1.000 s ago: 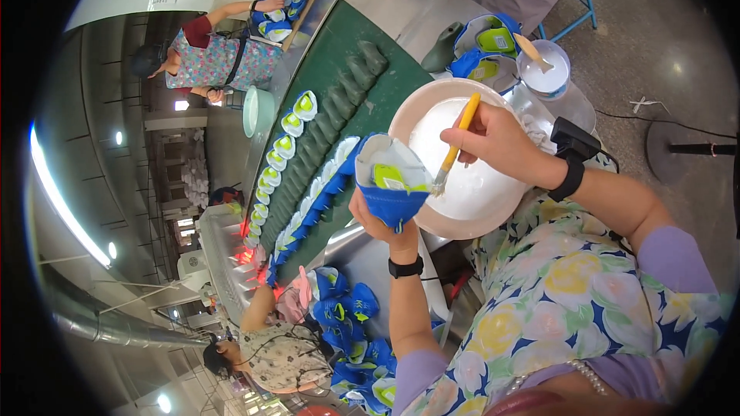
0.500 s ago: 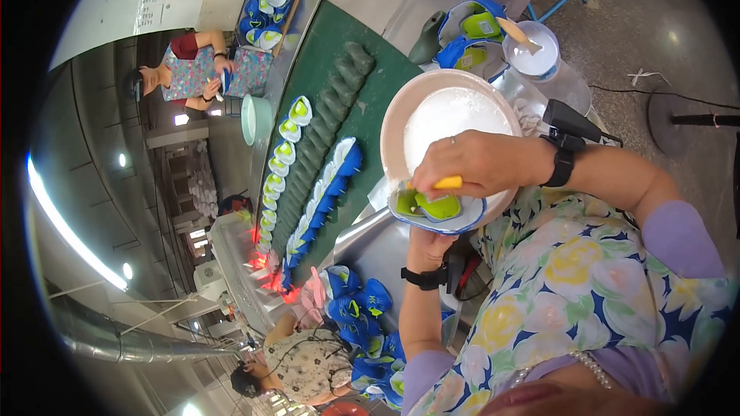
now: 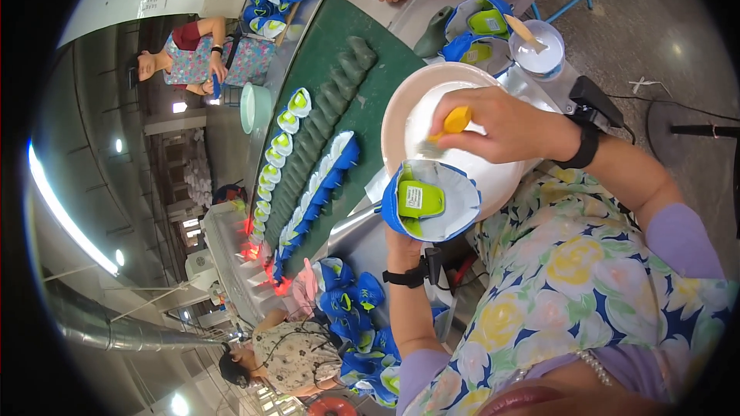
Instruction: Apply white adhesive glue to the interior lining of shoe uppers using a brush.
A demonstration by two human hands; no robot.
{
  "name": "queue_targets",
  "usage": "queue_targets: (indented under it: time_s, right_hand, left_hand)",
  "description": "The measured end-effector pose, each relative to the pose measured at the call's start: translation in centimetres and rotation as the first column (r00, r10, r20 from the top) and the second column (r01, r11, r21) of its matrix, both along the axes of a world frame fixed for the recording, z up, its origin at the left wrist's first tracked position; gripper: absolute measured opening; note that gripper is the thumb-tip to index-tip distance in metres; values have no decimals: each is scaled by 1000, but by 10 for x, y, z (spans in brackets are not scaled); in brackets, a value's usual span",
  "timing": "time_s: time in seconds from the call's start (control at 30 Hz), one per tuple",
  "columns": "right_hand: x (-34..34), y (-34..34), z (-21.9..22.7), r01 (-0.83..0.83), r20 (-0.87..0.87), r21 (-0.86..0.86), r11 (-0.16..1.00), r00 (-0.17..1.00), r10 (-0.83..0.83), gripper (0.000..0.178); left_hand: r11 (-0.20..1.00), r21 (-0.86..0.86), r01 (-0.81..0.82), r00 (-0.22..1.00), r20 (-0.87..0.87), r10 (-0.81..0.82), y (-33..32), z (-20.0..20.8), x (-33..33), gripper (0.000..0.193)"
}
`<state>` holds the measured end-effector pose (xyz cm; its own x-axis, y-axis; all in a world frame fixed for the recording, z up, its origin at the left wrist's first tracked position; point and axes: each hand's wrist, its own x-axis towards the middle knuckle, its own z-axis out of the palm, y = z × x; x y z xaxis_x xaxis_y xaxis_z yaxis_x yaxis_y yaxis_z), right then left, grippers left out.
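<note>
My left hand (image 3: 402, 243), mostly hidden underneath, holds up a blue shoe upper (image 3: 391, 204) with its opening facing me. White lining and a lime-green piece with a white label show inside the upper. In my right hand (image 3: 505, 129) is a brush (image 3: 455, 119) with a yellow handle, gripped between thumb and fingers. Its pale bristles point down just above the upper's far edge. Behind them stands a pinkish bowl (image 3: 395, 115) holding white liquid (image 3: 422, 114), partly covered by my right hand and the upper.
A green conveyor belt (image 3: 335, 23) carries rows of dark shoe forms (image 3: 310, 137) and blue-and-white uppers (image 3: 322, 189). More uppers pile up (image 3: 356, 304) at my left. Beyond the bowl stands a white tub (image 3: 553, 68) with a wooden-handled brush. Co-workers (image 3: 185, 62) stand around the belt.
My right hand has lifted the brush out of the upper and up over the bowl. The upper has tilted and turned to show its inside. A co-worker's hand has appeared at the far side.
</note>
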<state>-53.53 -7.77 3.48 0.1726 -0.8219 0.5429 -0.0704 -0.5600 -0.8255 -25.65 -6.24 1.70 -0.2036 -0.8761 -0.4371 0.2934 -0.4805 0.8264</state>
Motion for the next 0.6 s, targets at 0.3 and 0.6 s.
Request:
queue_targets:
  time_s: [0.3,0.6]
  right_hand:
    - [-2,-4,1,-208,-145,-103,973,971,193,13]
    - [9,-13,7,123,-179,167,978,979,-93,24]
  left_hand:
    - [989,-120,-83,996,18,86,-4,0,12,45]
    - [973,-213,-90,992,65,106,-15,8,-15,46]
